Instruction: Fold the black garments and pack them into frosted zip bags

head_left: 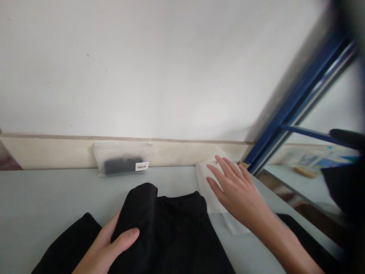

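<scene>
A black garment (182, 236) with what looks like a waistband along its far edge lies on the grey table; its near part runs out of view. My left hand (110, 243) is closed on its left side, thumb on top and fingers underneath, lifting a fold of the cloth. My right hand (236, 190) is open with fingers spread, holding nothing. It hovers over white plastic bags (207, 190) at the right back of the table; whether it touches them I cannot tell.
A frosted bag (122, 158) with a dark item and a barcode label leans against the wall (159, 76). More black cloth (71, 243) lies at the left. A blue-framed mirror or glass panel (291, 102) slants along the right side. Another dark piece (302, 232) lies near my right forearm.
</scene>
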A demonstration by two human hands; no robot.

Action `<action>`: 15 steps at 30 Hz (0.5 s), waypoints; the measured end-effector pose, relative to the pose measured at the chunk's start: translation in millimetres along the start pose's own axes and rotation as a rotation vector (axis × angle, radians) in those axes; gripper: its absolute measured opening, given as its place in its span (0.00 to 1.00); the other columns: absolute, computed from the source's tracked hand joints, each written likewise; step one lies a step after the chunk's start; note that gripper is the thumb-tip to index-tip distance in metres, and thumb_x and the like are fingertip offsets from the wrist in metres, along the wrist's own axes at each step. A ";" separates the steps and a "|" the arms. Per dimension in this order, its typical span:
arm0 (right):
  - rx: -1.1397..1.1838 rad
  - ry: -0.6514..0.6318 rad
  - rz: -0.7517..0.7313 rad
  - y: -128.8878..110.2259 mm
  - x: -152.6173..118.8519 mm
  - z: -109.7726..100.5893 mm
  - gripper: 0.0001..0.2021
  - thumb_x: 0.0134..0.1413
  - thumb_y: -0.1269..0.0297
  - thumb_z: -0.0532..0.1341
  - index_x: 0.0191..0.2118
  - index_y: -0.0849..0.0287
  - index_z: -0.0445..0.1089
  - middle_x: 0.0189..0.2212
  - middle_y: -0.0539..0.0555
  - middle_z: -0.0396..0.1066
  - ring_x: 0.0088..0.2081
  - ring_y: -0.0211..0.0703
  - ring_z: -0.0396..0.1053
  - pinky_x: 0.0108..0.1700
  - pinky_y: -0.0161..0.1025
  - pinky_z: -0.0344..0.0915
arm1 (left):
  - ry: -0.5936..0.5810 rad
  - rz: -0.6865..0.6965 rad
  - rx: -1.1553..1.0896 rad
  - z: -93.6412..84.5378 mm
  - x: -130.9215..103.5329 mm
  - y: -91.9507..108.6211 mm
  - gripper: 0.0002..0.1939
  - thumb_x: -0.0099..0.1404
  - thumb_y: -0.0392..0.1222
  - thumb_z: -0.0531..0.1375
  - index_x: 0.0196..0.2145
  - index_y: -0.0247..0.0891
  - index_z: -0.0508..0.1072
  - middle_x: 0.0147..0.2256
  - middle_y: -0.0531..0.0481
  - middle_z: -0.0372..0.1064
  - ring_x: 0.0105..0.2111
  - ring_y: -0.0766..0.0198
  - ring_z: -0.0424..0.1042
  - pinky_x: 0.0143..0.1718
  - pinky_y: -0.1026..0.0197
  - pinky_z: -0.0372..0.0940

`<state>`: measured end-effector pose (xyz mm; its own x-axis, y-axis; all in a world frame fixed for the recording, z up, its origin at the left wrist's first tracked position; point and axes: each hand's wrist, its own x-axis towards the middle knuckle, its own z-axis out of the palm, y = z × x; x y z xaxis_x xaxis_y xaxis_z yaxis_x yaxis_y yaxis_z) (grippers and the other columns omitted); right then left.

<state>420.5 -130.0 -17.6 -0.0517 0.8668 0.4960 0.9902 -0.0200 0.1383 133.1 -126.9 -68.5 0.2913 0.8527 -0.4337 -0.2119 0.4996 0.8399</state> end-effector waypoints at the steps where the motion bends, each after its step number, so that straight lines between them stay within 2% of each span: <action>1: 0.239 0.013 -0.021 -15.9 -1.1 -6.5 0.15 0.60 0.63 0.51 0.48 0.62 0.67 0.53 0.65 0.63 0.55 0.58 0.59 0.54 0.58 0.54 | -0.018 -0.012 -0.010 0.7 -3.5 1.3 0.34 0.49 0.54 0.67 0.54 0.45 0.67 0.46 0.48 0.72 0.45 0.47 0.72 0.49 0.49 0.65; 2: 0.514 -0.035 0.000 -33.6 -3.7 -12.1 0.15 0.61 0.61 0.50 0.49 0.60 0.66 0.47 0.62 0.68 0.48 0.53 0.66 0.51 0.53 0.61 | -0.037 -0.010 -0.018 1.1 -6.7 2.2 0.35 0.50 0.53 0.67 0.55 0.46 0.65 0.47 0.47 0.72 0.44 0.48 0.73 0.47 0.50 0.67; 3: 0.790 -0.172 0.051 -51.8 -7.9 -16.5 0.15 0.62 0.58 0.51 0.50 0.57 0.64 0.43 0.58 0.70 0.42 0.47 0.69 0.45 0.47 0.66 | -0.061 0.002 -0.026 1.1 -9.4 2.4 0.35 0.51 0.52 0.67 0.56 0.46 0.64 0.47 0.47 0.72 0.43 0.48 0.73 0.46 0.51 0.67; 5: 1.274 -0.403 0.178 -84.8 -19.4 -20.4 0.21 0.59 0.53 0.53 0.56 0.54 0.58 0.41 0.56 0.69 0.32 0.42 0.70 0.33 0.39 0.69 | -0.123 0.038 -0.051 -0.1 -12.4 1.1 0.33 0.53 0.52 0.66 0.56 0.45 0.65 0.48 0.48 0.71 0.45 0.51 0.71 0.47 0.54 0.66; 7: 1.596 -0.612 0.288 -105.9 -30.6 -17.5 0.30 0.56 0.48 0.55 0.61 0.52 0.49 0.45 0.56 0.66 0.28 0.38 0.68 0.27 0.36 0.68 | -0.198 0.047 -0.066 -1.9 -12.1 -1.4 0.28 0.58 0.55 0.61 0.54 0.44 0.67 0.48 0.47 0.70 0.47 0.53 0.70 0.47 0.57 0.65; 9: 1.746 -0.720 0.385 -111.9 -36.5 -10.8 0.31 0.56 0.47 0.55 0.62 0.51 0.49 0.47 0.56 0.64 0.27 0.36 0.67 0.26 0.34 0.66 | -0.293 0.026 -0.069 -2.5 -9.0 -2.8 0.30 0.60 0.62 0.56 0.55 0.44 0.66 0.48 0.45 0.70 0.44 0.53 0.71 0.41 0.57 0.68; 10: 1.772 -0.720 0.423 -110.6 -37.1 -7.4 0.28 0.57 0.47 0.54 0.60 0.51 0.52 0.47 0.56 0.64 0.27 0.36 0.67 0.26 0.33 0.65 | -0.349 0.022 -0.064 -2.2 -7.0 -2.9 0.34 0.59 0.66 0.53 0.56 0.44 0.65 0.47 0.43 0.70 0.41 0.52 0.73 0.35 0.56 0.70; 12: 1.769 -0.628 0.467 -104.3 -35.7 -2.3 0.22 0.57 0.50 0.55 0.55 0.53 0.61 0.44 0.54 0.66 0.30 0.37 0.67 0.28 0.33 0.64 | -0.399 0.057 -0.025 -1.2 -3.2 -2.3 0.38 0.56 0.69 0.52 0.58 0.46 0.60 0.46 0.42 0.70 0.36 0.52 0.73 0.24 0.59 0.69; 13: 1.757 -0.583 0.465 -101.4 -34.7 -0.5 0.20 0.56 0.52 0.57 0.52 0.54 0.64 0.42 0.53 0.67 0.32 0.38 0.67 0.30 0.32 0.64 | -0.383 0.102 0.020 -1.0 -1.9 -2.0 0.38 0.57 0.68 0.54 0.59 0.47 0.59 0.46 0.42 0.69 0.34 0.55 0.73 0.23 0.61 0.67; 15: 1.725 -0.516 0.459 -98.8 -33.9 1.9 0.17 0.55 0.53 0.58 0.47 0.56 0.67 0.37 0.52 0.67 0.33 0.40 0.66 0.30 0.32 0.63 | -0.309 0.203 0.134 -1.8 -0.5 -2.4 0.33 0.59 0.61 0.57 0.59 0.47 0.59 0.46 0.44 0.69 0.32 0.60 0.71 0.27 0.63 0.67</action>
<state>324.7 -156.5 -49.7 -0.0624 0.9944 -0.0857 -0.0490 -0.0889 -0.9948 131.8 -128.2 -70.9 0.5272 0.8359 -0.1530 -0.1767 0.2839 0.9424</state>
